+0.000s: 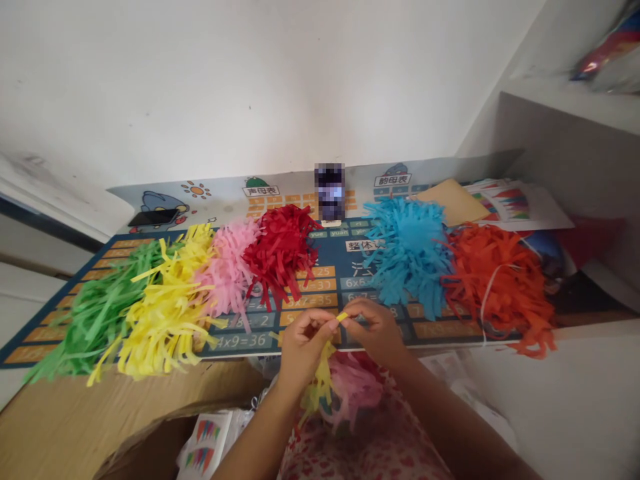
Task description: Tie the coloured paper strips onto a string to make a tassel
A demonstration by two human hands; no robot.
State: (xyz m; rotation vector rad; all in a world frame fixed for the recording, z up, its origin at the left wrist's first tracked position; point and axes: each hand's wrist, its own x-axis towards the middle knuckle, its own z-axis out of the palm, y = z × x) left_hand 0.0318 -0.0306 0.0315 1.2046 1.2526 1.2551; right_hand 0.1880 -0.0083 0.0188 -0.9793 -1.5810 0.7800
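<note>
In front of the table's near edge, my left hand (309, 335) and my right hand (374, 328) meet fingertip to fingertip. Both pinch a narrow twisted yellow paper strip (342, 317), its short end showing between them. Below my left hand hangs a fringed yellow paper tassel (323, 380); its upper part is hidden by the fingers. Pink paper fringe (356, 385) hangs beside it, over my lap. On the table, closest to my hands, lie a red tassel bundle (281, 248) to the left and a blue one (407, 247) to the right.
Green (113, 300), yellow (170, 320) and pink bundles (231, 260) lie leftward, an orange bundle (497, 283) rightward. A phone (330, 192) leans at the wall; a dark flat device (157, 217) lies at back left. An open box (155, 440) stands below.
</note>
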